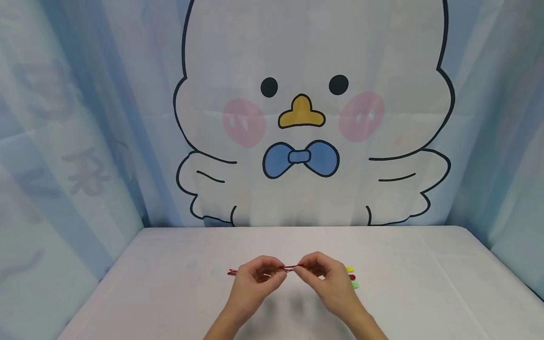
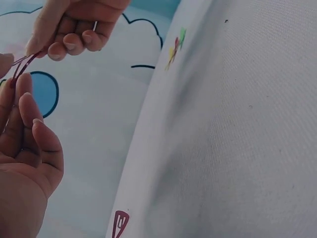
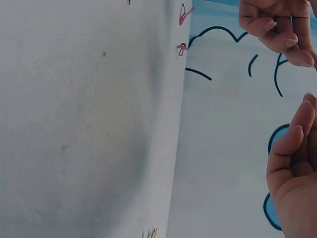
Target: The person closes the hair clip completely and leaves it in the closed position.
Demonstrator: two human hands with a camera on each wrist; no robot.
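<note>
Above the table, both hands pinch a thin dark red snap hair clip (image 1: 291, 267) between thumb and fingertips. The left hand (image 1: 256, 284) grips its left end and the right hand (image 1: 330, 283) its right end. In the left wrist view the hair clip (image 2: 24, 65) looks like a narrow loop with its strips spread apart, and its ends are covered by fingers. Several other red clips (image 1: 232, 272) lie on the table just left of the left hand. Beyond the right hand are a yellow clip (image 1: 350, 269), a red clip (image 1: 352, 277) and a green clip (image 1: 355, 285), partly hidden by that hand.
A white cloth covers the table (image 1: 425, 274). Behind it hangs a curtain (image 1: 301, 198) printed with a cartoon bird in a blue bow tie, and more curtain closes off both sides. One red clip (image 2: 119, 223) shows near the table edge in the left wrist view.
</note>
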